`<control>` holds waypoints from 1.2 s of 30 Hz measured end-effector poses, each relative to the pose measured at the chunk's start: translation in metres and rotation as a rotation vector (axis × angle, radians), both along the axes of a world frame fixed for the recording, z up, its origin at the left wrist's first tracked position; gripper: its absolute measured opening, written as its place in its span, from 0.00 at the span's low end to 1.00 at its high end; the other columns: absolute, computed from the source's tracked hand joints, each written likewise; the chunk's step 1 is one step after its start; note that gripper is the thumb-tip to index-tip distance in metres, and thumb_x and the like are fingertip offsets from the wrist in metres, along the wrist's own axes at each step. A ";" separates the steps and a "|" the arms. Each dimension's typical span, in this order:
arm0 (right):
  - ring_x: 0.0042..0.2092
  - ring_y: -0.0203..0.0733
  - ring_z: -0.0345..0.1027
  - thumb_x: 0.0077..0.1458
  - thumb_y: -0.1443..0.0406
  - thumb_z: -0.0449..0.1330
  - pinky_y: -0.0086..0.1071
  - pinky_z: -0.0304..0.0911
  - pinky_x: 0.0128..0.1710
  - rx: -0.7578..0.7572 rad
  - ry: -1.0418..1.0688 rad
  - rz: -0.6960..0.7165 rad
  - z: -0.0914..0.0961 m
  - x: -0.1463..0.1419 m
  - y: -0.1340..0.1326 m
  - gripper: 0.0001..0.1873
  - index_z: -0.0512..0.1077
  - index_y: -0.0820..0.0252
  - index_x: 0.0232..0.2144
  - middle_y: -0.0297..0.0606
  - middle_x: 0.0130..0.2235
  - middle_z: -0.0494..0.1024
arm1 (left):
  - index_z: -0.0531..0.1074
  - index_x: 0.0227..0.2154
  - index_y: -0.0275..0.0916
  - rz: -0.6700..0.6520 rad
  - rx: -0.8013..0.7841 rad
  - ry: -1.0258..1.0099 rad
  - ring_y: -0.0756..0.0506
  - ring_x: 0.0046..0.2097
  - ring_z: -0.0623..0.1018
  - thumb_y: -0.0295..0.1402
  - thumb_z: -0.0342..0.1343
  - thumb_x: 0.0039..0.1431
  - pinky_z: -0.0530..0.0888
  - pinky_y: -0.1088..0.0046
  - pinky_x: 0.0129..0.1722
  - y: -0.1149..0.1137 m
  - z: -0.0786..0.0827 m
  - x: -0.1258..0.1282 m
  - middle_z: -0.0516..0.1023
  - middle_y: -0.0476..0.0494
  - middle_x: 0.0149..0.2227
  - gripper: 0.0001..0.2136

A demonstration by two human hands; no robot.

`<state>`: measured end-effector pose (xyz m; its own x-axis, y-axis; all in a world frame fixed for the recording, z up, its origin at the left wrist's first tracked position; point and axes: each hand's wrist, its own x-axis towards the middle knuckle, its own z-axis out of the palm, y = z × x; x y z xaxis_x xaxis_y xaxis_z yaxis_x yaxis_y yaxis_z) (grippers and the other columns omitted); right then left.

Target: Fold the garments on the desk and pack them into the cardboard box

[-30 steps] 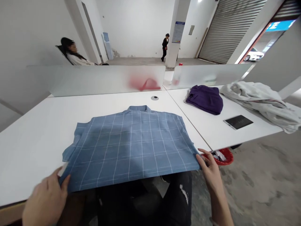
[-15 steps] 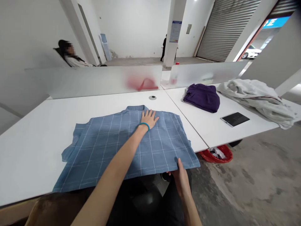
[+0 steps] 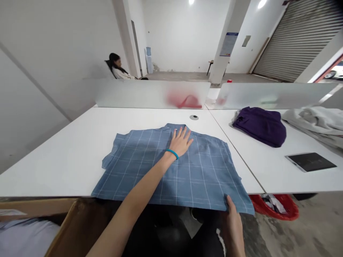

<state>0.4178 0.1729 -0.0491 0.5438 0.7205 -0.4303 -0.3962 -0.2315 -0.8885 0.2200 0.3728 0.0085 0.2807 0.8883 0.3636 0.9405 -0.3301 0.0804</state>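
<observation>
Two hands of ours are on one garment in the head view: a blue checked shirt (image 3: 206, 167) lying spread on the white tabletop (image 3: 61, 157), its collar end away from us and its hem reaching over the near edge. Our left hand (image 3: 181, 142) lies palm down by the collar, fingers spread wide on the cloth and gripping nothing. Our right hand (image 3: 233, 217) holds the hem near its right corner, thumb on top; the other fingers are hidden underneath. To do this well, we should press lightly with a flat palm, so the checks stay straight, and draw the hem taut without pulling the collar askew.

As for containers, a red basket (image 3: 294, 213) sits below the tabletop's edge at right, holding crumpled white stuff (image 3: 276, 204) that we cannot identify. At lower left, an open cardboard box (image 3: 53, 207) holds pale bluish cloth (image 3: 26, 237), partly cut off from sight.
</observation>
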 end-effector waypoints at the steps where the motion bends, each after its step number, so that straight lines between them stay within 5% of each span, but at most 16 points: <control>1: 0.52 0.46 0.68 0.44 0.53 0.64 0.32 0.70 0.41 0.028 0.030 0.001 0.001 -0.001 0.001 0.38 0.65 0.64 0.55 0.42 0.51 0.74 | 0.52 0.64 0.35 0.035 -0.002 0.014 0.36 0.67 0.50 0.45 0.30 0.66 0.46 0.49 0.64 -0.002 0.000 -0.016 0.51 0.36 0.67 0.29; 6: 0.53 0.42 0.68 0.45 0.56 0.64 0.29 0.70 0.42 0.104 0.140 -0.100 0.006 -0.002 0.008 0.34 0.65 0.63 0.54 0.39 0.52 0.73 | 0.53 0.64 0.33 0.305 -0.185 0.045 0.33 0.67 0.49 0.47 0.33 0.65 0.46 0.47 0.64 -0.006 -0.021 -0.105 0.50 0.34 0.67 0.30; 9: 0.51 0.42 0.69 0.46 0.59 0.63 0.30 0.71 0.43 0.151 0.150 -0.161 0.009 -0.001 0.013 0.29 0.67 0.63 0.51 0.40 0.53 0.72 | 0.55 0.63 0.34 0.345 -0.271 0.039 0.34 0.66 0.54 0.48 0.33 0.65 0.52 0.48 0.62 -0.010 -0.030 -0.133 0.54 0.34 0.66 0.30; 15: 0.51 0.41 0.69 0.44 0.62 0.63 0.35 0.66 0.52 0.189 0.197 -0.319 0.021 -0.014 0.026 0.27 0.69 0.61 0.49 0.38 0.52 0.73 | 0.53 0.64 0.34 0.247 -0.226 -0.014 0.36 0.68 0.48 0.45 0.33 0.66 0.45 0.49 0.64 -0.027 -0.031 -0.127 0.50 0.36 0.67 0.29; 22: 0.53 0.43 0.68 0.47 0.60 0.58 0.36 0.65 0.54 0.237 0.070 -0.513 0.044 -0.041 0.049 0.26 0.68 0.66 0.49 0.43 0.54 0.71 | 0.55 0.63 0.33 0.156 -0.364 -0.253 0.37 0.68 0.47 0.45 0.40 0.64 0.42 0.51 0.65 -0.036 -0.028 -0.122 0.51 0.37 0.66 0.29; 26: 0.50 0.43 0.70 0.50 0.55 0.56 0.35 0.70 0.47 0.354 -0.015 -0.387 0.065 -0.056 0.065 0.26 0.68 0.64 0.49 0.44 0.50 0.74 | 0.52 0.64 0.37 0.087 -0.431 -0.686 0.45 0.67 0.53 0.45 0.32 0.65 0.54 0.64 0.65 -0.068 -0.007 -0.131 0.51 0.43 0.67 0.29; 31: 0.54 0.46 0.67 0.57 0.48 0.46 0.43 0.65 0.53 0.501 -0.144 -0.006 0.112 -0.117 0.093 0.34 0.61 0.63 0.57 0.48 0.54 0.70 | 0.53 0.63 0.37 0.145 -0.460 -1.370 0.41 0.62 0.64 0.50 0.25 0.64 0.66 0.59 0.59 -0.129 0.004 -0.186 0.57 0.35 0.65 0.33; 34: 0.65 0.47 0.49 0.63 0.51 0.38 0.52 0.51 0.62 0.648 -0.479 0.304 0.126 -0.180 0.094 0.33 0.51 0.65 0.64 0.48 0.63 0.59 | 0.58 0.61 0.39 0.219 -0.432 -1.823 0.41 0.60 0.67 0.48 0.38 0.63 0.67 0.58 0.58 -0.155 -0.003 -0.224 0.61 0.36 0.63 0.28; 36: 0.69 0.48 0.35 0.65 0.55 0.36 0.55 0.41 0.64 0.784 -0.780 0.574 0.116 -0.225 0.081 0.32 0.46 0.66 0.65 0.46 0.67 0.49 | 0.60 0.60 0.38 0.233 -0.418 -1.985 0.41 0.59 0.69 0.46 0.42 0.62 0.67 0.57 0.58 -0.165 -0.008 -0.239 0.65 0.36 0.61 0.27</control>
